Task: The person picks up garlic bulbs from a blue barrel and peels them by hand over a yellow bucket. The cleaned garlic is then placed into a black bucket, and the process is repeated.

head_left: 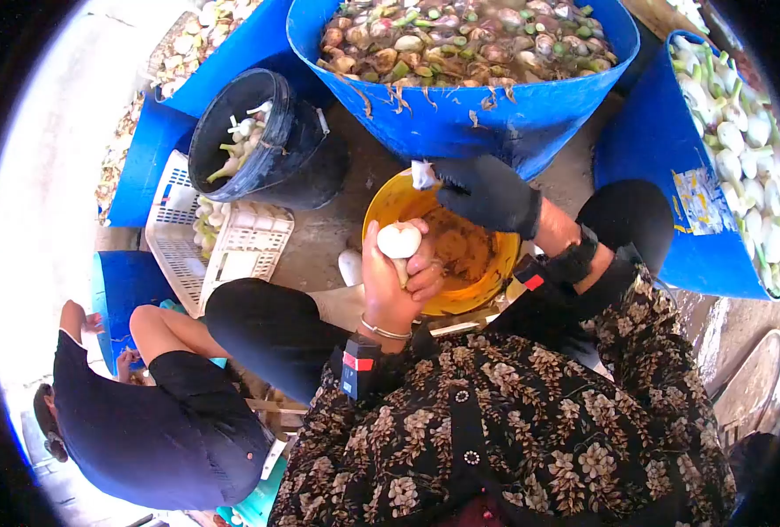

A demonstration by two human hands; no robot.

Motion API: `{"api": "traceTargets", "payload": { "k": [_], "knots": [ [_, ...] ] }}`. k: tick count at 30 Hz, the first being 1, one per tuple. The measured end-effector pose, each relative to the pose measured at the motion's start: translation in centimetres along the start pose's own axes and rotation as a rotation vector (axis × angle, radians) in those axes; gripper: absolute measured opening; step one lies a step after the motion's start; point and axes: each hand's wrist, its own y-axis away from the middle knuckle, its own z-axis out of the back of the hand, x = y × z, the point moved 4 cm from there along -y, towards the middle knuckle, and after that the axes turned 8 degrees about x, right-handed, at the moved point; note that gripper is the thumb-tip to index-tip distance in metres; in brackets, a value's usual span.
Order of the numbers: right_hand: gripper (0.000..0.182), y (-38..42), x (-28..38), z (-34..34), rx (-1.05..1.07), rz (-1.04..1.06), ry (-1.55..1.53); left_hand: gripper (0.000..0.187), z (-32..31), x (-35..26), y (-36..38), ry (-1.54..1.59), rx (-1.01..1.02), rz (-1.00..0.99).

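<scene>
Left hand [397,285] raised, fingers clasped around white garlic bulb [399,240]; gloved right hand [488,195] apart, reaching across, back upward, pale scrap [423,175] at fingertips, grip unclear. Yellow bucket [387,205] beneath both. Brimming blue tub [442,120] beyond right hand; black bucket [309,169], white crate [260,232] left of left hand.

One wide view is taken from head height, near and above the round yellow plastic bucket [391,200], and is directed forward and down.
</scene>
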Motion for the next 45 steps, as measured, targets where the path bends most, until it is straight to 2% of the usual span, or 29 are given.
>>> {"api": "traceTargets", "payload": {
  "k": [1,4,7,8,11,12,13,15,19,21,22,23,24,25,26,27,28,29,30,33,35,36,37,38,40,41,42,44,45],
  "knots": [
    [0.031,0.1,0.3,-0.3,0.001,0.111,0.241,0.058,0.0,-0.2,0.0,-0.024,0.032,0.001],
    [0.039,0.6,1.2,-1.1,0.122,0.171,-0.152,0.060,0.5,-0.2,0.2,-0.078,0.042,0.059],
    [0.034,0.2,1.4,-2.0,0.258,0.154,-0.358,0.057,0.7,0.1,0.3,-0.090,-0.005,0.125],
    [0.034,0.2,1.9,-2.0,0.233,0.201,-0.258,0.056,0.7,0.1,0.4,-0.086,-0.026,0.140],
    [0.036,0.1,2.0,-2.6,0.260,0.129,0.050,0.053,2.2,0.5,0.2,-0.166,-0.128,0.240],
    [0.037,-0.1,1.6,-3.0,0.254,0.130,0.130,0.049,3.3,0.7,0.0,-0.167,-0.044,0.274],
    [0.035,-0.2,1.6,-2.9,0.221,0.107,0.168,0.049,3.2,0.6,0.3,-0.234,-0.151,0.294],
    [0.030,-0.2,1.7,-2.4,0.147,0.067,0.249,0.050,3.4,0.4,0.8,-0.381,-0.042,0.257],
    [0.023,-0.4,-0.7,-1.8,-0.041,0.092,0.327,0.043,2.2,-1.6,1.8,-0.422,-0.079,0.258],
    [0.023,0.0,-1.3,-3.0,0.059,0.096,0.427,0.039,2.7,-4.9,1.6,-0.557,-0.196,0.102],
    [0.023,0.2,-1.1,-3.4,0.104,0.090,0.476,0.029,1.8,-7.7,1.3,-0.612,-0.240,-0.001],
    [0.023,0.4,-1.0,-3.7,0.151,0.059,0.490,0.024,0.2,-10.4,1.7,-0.734,-0.297,-0.173],
    [0.023,0.5,-0.6,-3.9,0.197,0.023,0.504,0.023,0.0,-13.3,1.2,-0.574,-0.288,-0.254],
    [0.024,0.5,-0.3,-4.1,0.243,-0.018,0.517,0.023,-1.1,-17.0,0.9,-0.786,-0.211,-0.475],
    [0.023,0.5,-0.5,-4.2,0.247,-0.068,0.513,0.027,0.7,-21.5,-0.4,-0.746,-0.257,-0.527],
    [0.023,0.4,-0.7,-4.2,0.256,-0.080,0.559,0.027,-3.0,-23.4,1.3,-0.907,-0.280,-0.809],
    [0.024,0.3,-0.9,-4.1,0.267,-0.097,0.603,0.035,-3.3,-26.4,1.9,-1.238,-0.336,-1.067],
    [0.025,0.4,-1.0,-3.9,0.278,-0.117,0.647,0.042,-3.3,-28.4,2.2,-1.424,-0.347,-1.230],
    [0.024,0.4,-0.7,-3.4,0.268,-0.121,0.624,0.046,-4.8,-28.6,3.2,-1.850,-0.505,-1.459],
    [0.025,0.5,0.0,-2.7,0.197,-0.148,0.539,0.049,-9.4,-22.4,5.2,-1.636,-0.590,-1.365],
    [0.032,0.6,0.2,-3.2,0.131,-0.127,0.468,0.048,-10.5,-18.1,6.4,-1.629,-0.384,-1.457],
    [0.043,0.6,-1.2,-4.3,0.216,-0.158,0.464,0.052,-11.6,-16.8,7.7,-1.795,-0.278,-1.508],
    [0.044,0.6,-0.7,-4.3,0.264,-0.138,0.473,0.052,-12.0,-16.1,9.3,-1.727,-0.109,-1.574],
    [0.044,0.4,0.3,-4.2,0.313,-0.117,0.487,0.048,-13.8,-15.4,10.0,-2.062,-0.448,-1.565],
    [0.043,0.1,1.8,-3.8,0.362,-0.060,0.456,0.047,-17.5,-13.8,11.4,-2.697,-1.341,-1.437],
    [0.041,0.0,2.4,-3.5,0.357,-0.024,0.413,0.044,-18.7,-13.8,12.1,-2.662,-2.661,-0.990],
    [0.040,-0.1,2.9,-3.1,0.350,0.011,0.367,0.042,-19.9,-13.7,12.9,-1.874,-3.845,0.230],
    [0.031,-0.1,4.0,-1.3,0.303,0.024,0.348,0.038,-20.1,-14.8,13.4,-1.300,-4.366,-0.079],
    [0.029,-0.2,4.9,0.0,0.288,0.064,0.388,0.038,-19.8,-15.1,13.3,-1.168,-4.488,-0.211]
  ]
}}
